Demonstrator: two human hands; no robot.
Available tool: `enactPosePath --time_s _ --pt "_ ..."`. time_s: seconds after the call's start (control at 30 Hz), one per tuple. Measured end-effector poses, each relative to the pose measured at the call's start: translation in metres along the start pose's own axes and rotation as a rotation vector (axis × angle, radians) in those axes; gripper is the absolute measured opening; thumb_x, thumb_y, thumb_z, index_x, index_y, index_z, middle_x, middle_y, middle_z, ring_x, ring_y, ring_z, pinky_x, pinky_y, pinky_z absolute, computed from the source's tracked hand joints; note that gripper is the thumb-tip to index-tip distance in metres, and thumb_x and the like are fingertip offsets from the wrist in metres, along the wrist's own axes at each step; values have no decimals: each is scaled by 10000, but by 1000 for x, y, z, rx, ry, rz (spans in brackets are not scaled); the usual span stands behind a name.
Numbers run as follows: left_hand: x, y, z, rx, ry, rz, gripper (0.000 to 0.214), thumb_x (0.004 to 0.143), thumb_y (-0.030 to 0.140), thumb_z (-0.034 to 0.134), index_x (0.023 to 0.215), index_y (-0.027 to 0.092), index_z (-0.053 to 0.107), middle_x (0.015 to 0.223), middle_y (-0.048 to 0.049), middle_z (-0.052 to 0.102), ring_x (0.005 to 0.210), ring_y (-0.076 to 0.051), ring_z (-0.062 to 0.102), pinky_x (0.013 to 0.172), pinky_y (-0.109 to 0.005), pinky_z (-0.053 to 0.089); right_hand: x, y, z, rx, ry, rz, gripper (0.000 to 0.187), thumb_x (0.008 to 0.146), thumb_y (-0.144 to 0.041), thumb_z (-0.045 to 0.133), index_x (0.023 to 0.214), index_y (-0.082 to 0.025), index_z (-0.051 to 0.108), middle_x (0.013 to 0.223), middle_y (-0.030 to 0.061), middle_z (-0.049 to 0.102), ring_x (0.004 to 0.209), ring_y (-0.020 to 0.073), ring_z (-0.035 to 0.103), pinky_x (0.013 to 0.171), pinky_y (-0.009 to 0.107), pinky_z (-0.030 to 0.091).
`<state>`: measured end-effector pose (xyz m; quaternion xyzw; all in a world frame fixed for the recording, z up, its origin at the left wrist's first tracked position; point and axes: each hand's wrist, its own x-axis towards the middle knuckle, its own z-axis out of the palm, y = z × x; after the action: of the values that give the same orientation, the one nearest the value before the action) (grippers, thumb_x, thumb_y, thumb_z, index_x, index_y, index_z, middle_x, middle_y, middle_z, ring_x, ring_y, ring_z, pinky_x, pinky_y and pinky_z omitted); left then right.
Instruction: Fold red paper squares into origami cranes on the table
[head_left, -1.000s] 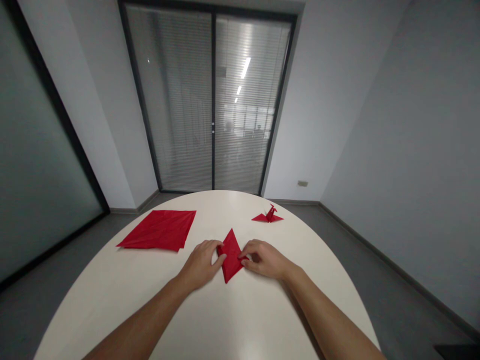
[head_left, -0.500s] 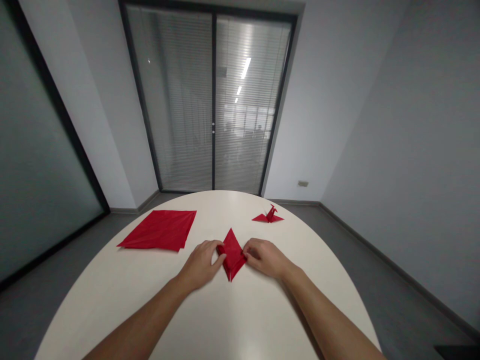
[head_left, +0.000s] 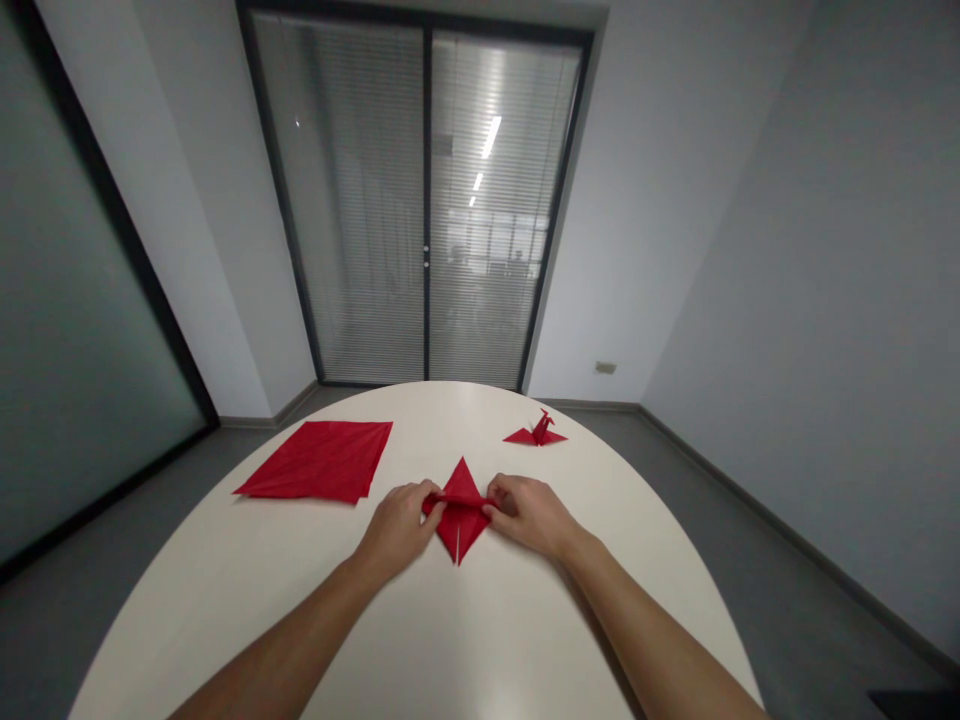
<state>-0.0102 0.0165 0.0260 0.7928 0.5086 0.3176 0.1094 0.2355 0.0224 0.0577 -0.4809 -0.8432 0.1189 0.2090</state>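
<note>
A folded red paper piece (head_left: 459, 515), diamond-shaped, lies on the white round table (head_left: 420, 640) in front of me. My left hand (head_left: 397, 525) pinches its left corner and my right hand (head_left: 529, 512) pinches its right corner. Between the two hands a horizontal crease stands up across the piece, and a slit runs down its near tip. Both hands rest on the tabletop with fingers curled.
A stack of flat red paper sheets (head_left: 319, 460) lies at the left of the table. A finished red paper crane (head_left: 538, 431) sits at the far right of the table. Behind the table are glass doors with blinds, and grey floor surrounds it.
The paper piece has turned from tilted to straight. Both hands have come closer to its middle, and its side corners are now pulled outward with a raised horizontal fold across it.
</note>
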Motion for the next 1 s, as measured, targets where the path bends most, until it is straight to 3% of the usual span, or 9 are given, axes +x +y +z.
enactPosePath --time_s 0.37,0.57,0.83,1.0 --pt "3 11 -1 -6 171 24 126 949 211 480 882 223 586 908 -43 655 887 -225 636 788 -338 499 3 -10 9 -83 44 9 97 925 -293 576 880 -207 586 800 24 669 697 158 562 641 260 326" --pt "3 12 7 -7 218 19 97 925 178 500 956 225 579 961 -32 660 926 -220 643 815 -336 499 5 -17 12 -90 52 59 78 879 -272 613 877 -210 567 782 15 659 670 151 544 626 253 298" --pt "4 14 7 -9 253 -8 96 922 198 515 978 224 589 951 -21 666 865 -208 652 753 -318 495 5 -21 15 71 90 91 67 899 -250 585 943 -221 544 741 -12 646 652 148 558 607 240 306" --pt "5 13 9 -123 259 -77 100 906 228 542 989 223 598 947 -21 675 801 -198 638 736 -322 496 6 -20 19 158 74 83 182 907 -251 588 1086 -229 566 715 -29 655 633 148 575 600 240 328"
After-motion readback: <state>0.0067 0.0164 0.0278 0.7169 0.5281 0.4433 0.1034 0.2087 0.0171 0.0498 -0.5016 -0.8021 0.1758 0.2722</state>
